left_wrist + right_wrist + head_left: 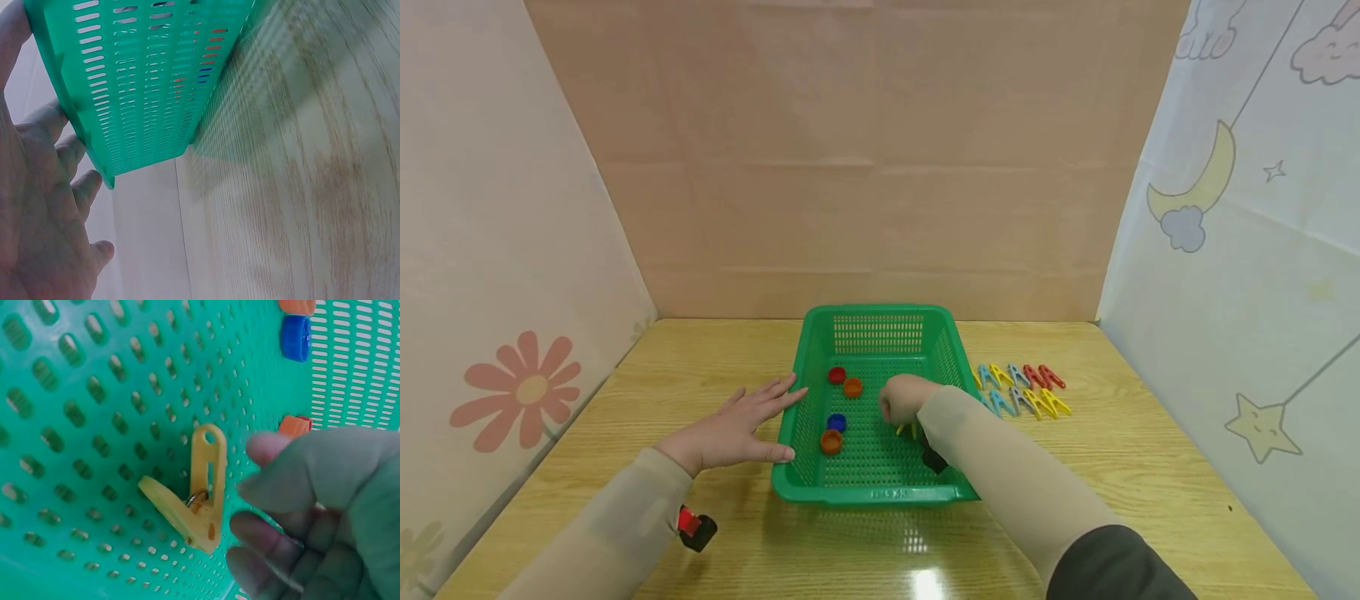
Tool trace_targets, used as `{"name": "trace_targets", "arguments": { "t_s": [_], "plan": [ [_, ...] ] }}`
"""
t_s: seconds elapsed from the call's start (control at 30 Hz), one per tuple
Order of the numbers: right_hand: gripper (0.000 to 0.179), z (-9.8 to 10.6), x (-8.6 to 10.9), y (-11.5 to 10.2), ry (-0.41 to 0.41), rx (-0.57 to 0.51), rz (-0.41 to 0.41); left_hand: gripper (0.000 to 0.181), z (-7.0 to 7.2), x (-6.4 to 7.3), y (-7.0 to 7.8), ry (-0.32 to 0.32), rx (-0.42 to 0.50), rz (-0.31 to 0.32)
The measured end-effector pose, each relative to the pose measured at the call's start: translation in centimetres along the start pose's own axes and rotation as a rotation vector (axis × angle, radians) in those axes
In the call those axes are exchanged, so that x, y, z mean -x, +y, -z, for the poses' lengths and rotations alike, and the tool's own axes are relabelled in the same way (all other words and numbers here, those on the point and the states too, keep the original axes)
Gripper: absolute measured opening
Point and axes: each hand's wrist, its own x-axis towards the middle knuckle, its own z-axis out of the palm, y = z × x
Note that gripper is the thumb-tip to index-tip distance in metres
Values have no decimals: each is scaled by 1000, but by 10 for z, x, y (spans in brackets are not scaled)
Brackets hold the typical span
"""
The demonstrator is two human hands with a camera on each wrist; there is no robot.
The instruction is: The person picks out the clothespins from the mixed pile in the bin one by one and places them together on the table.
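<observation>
A yellow clothespin (209, 487) lies on the perforated floor of the green plastic basket (887, 493). My right hand (904, 398) is down inside the basket, beside that clothespin. In the right wrist view its loosely bent fingertips (250, 531) are a little apart from the clothespin, and nothing shows between them. On the left, my left hand (741, 429) rests on the basket's rim with its fingers spread and the thumb reaching over the edge. From the left wrist view, the fingers (86, 187) lie along the outer side of that rim.
Round bottle caps sit in the basket's left half: a red one (837, 376), a blue one (837, 423) and two orange ones (853, 387). Right of the basket, yellow, blue, grey and red clothespins (1018, 401) lie in two rows on the wooden table (1120, 467).
</observation>
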Motion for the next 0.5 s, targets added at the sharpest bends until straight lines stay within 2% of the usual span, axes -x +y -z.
{"name": "trace_targets", "arguments": {
  "t_s": [0.07, 0.13, 0.2, 0.27, 0.37, 0.5],
  "plan": [
    [5, 1, 0, 0, 52, 3, -50, 86, 0, 0, 0, -2, -1, 1],
    [14, 1, 1, 1, 86, 9, -125, 86, 0, 0, 0, -3, 0, 3],
    [25, 1, 2, 0, 85, 24, -198, 86, 0, 0, 0, -4, 3, 5],
    [27, 1, 3, -1, 55, 17, -239, 86, 0, 0, 0, -5, 5, 9],
    [34, -1, 3, -2, 11, -15, -232, 86, 0, 0, 0, -7, 7, 12],
    [40, -6, -1, -2, -2, -56, -162, 85, 0, -1, 0, -4, 10, 13]
  ]
}}
